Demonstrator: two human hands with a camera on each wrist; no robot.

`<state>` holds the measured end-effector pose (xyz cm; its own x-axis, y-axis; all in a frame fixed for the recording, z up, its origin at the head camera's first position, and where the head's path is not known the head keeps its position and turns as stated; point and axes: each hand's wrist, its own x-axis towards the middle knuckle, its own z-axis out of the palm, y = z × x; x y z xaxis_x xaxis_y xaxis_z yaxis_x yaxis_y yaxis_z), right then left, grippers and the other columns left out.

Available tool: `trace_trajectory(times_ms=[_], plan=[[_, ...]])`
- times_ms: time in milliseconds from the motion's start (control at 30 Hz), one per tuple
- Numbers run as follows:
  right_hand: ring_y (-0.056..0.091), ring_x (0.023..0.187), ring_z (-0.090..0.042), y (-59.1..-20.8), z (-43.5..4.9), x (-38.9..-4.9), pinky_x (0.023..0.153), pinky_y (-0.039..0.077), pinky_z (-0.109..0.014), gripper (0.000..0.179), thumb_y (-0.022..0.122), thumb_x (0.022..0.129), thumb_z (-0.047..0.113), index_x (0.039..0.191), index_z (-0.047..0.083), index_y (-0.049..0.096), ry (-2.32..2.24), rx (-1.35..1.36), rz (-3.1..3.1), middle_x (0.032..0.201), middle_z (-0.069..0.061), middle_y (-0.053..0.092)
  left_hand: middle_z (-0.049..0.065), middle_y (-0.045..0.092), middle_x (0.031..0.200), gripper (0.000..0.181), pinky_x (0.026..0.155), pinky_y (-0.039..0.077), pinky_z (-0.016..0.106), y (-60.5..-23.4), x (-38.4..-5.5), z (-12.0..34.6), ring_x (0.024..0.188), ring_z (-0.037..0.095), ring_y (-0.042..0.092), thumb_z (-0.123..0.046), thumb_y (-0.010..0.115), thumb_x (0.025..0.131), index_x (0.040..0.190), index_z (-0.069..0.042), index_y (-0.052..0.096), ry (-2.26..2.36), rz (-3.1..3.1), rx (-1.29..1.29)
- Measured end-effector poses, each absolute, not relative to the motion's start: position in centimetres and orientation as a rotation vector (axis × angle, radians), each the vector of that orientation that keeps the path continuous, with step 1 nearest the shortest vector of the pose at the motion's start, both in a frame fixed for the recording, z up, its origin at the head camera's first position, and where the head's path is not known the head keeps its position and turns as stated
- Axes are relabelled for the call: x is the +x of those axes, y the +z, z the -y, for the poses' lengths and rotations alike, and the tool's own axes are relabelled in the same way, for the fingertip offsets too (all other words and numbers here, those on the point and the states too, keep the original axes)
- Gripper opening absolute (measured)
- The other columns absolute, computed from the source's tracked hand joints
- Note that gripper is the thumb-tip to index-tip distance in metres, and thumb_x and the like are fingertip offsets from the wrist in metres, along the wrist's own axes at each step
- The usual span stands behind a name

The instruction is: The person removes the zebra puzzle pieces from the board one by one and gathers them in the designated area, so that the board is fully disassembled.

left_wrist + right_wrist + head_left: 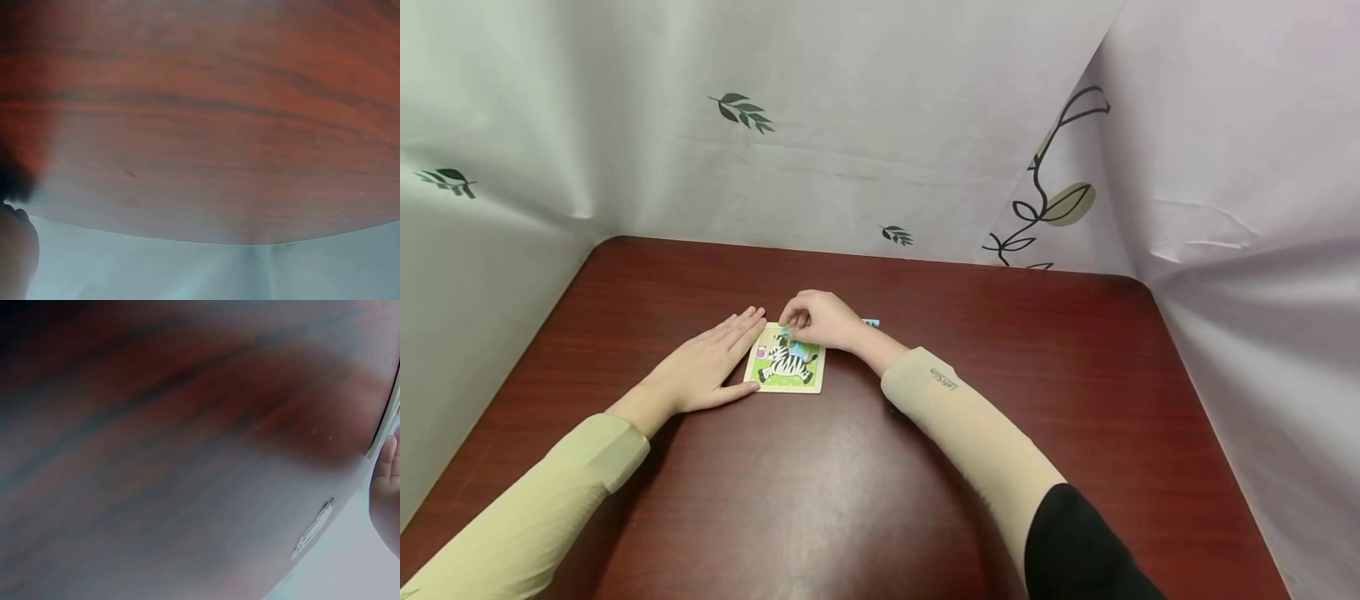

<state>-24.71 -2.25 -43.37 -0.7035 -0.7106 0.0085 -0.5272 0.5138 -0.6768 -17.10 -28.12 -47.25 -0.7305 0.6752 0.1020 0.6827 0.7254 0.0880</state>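
Observation:
A square zebra jigsaw puzzle in a pale wooden frame lies on the table. My left hand lies along its left side with fingers extended, fingertips at the upper left corner and thumb at the lower left. Over the puzzle's top edge, my right hand pinches a small puzzle piece between thumb and curled forefinger; the hand hides the upper right of the picture. In the right wrist view the puzzle's edge shows beside the right hand. Only a sliver of the left hand enters the left wrist view.
A loose blue puzzle piece lies just behind the right wrist; a flat loose piece shows in the right wrist view. The dark red wooden table ends at a white curtain printed with leaves.

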Motion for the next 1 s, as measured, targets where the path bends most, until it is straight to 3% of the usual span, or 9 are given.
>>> trace_trajectory(times_ms=[367, 767, 1000], plan=[[0.065, 0.103, -0.015, -43.4, 3.2, -24.6, 0.092, 0.053, -0.021, 0.019, 0.076, 0.099, 0.019, 0.117, 0.012, 0.078, -0.735, -1.16, -2.506, 0.117, -0.004, 0.069, 0.025, 0.027, 0.173, 0.095, 0.133, -0.007, 0.019, -47.2, -17.1, 28.0, 0.162, 0.041, 0.028, -0.052, 0.065, 0.099, 0.164, 0.006, 0.028, -0.191, 2.88, -1.117], [0.061, 0.111, -0.018, -43.1, 3.5, -25.3, 0.101, 0.051, -0.025, 0.026, 0.072, 0.099, 0.014, 0.124, 0.009, 0.074, -0.619, -1.221, -2.439, 0.121, -0.008, 0.066, 0.024, 0.026, 0.174, 0.094, 0.138, 0.012, 0.034, -46.8, -16.9, 28.0, 0.162, 0.041, 0.028, -0.05, 0.066, 0.099, 0.164, 0.007, 0.028, -0.155, 2.903, -1.103], [0.058, 0.115, -0.02, -42.9, 3.6, -25.4, 0.106, 0.048, -0.028, 0.028, 0.071, 0.099, 0.012, 0.127, 0.009, 0.072, -0.585, -1.213, -2.416, 0.125, -0.009, 0.063, 0.023, 0.024, 0.175, 0.093, 0.138, 0.013, 0.035, -46.8, -16.8, 28.0, 0.163, 0.041, 0.026, -0.05, 0.065, 0.1, 0.165, 0.006, 0.027, -0.174, 2.935, -1.1]])
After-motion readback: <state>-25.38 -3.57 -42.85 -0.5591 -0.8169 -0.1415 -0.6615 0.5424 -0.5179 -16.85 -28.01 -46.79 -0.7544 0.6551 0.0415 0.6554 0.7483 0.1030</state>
